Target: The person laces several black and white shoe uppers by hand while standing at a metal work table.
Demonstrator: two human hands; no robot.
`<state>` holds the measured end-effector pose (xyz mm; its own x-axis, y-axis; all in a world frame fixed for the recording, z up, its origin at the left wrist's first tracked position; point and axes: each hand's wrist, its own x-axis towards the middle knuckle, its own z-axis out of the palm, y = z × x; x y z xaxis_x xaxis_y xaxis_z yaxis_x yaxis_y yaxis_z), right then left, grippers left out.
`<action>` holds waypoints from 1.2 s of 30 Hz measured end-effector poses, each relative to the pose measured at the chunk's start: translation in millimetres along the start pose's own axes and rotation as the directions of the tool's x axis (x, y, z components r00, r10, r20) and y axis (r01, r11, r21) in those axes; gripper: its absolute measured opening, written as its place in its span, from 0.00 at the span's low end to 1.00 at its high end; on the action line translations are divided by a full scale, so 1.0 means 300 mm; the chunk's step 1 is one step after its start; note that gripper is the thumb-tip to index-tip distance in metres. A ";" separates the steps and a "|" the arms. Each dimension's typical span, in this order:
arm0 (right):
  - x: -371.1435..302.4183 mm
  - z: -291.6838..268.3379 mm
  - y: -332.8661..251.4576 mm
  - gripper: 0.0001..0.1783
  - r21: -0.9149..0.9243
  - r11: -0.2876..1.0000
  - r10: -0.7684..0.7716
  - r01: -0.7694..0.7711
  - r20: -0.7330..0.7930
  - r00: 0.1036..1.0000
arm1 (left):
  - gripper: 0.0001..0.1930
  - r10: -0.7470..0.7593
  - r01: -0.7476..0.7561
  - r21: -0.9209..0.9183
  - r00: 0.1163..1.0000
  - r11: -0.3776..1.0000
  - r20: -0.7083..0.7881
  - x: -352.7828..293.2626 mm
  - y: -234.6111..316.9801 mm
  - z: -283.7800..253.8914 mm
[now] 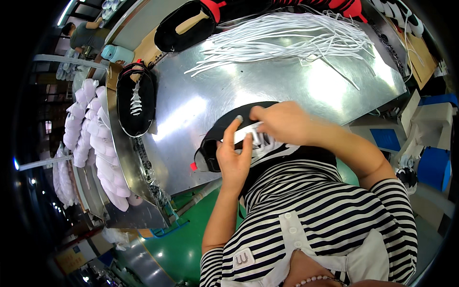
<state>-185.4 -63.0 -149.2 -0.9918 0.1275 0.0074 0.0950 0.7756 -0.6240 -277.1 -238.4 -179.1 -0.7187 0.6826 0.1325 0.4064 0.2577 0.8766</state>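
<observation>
A black sneaker (221, 128) lies at the near edge of the metal table, close against my body, its red heel tab pointing left. White shoelace (260, 139) crosses its front opening, over a white strip that looks like the tongue. My left hand (233, 155) grips the shoe at the collar, thumb and forefinger on either side of the white strip. Over the lacing, my right hand (289, 123) is curled with its fingertips at the lace; motion blurs it, and part of the lace is hidden beneath.
A heap of loose white shoelaces (287, 40) covers the table's far side. One laced black shoe (136, 100) stands on the left, another black shoe (184, 28) at the back. White shoe parts (98, 143) hang at left. A person (88, 36) works far off.
</observation>
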 end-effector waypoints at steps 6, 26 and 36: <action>-0.080 -0.005 0.049 0.12 0.282 0.955 0.146 -0.090 -0.185 0.972 | 0.23 -0.134 0.132 -0.145 0.991 0.980 -0.001 0.025 0.018 0.019; 0.000 0.150 0.071 0.13 -0.121 0.939 -0.335 0.323 -0.541 0.771 | 0.23 -0.239 0.303 -0.342 0.947 0.889 0.216 0.078 0.034 0.004; -0.099 0.122 -0.078 0.09 0.444 0.735 -0.269 0.513 -0.503 0.821 | 0.21 -0.244 0.286 -0.194 0.946 0.938 0.214 0.121 0.054 -0.025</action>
<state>-161.4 -107.6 -163.2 -0.7973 0.2068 0.5671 -0.4767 0.3607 -0.8017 -300.8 -214.5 -156.8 -0.6578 0.7295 -0.1875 0.0662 0.3039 0.9504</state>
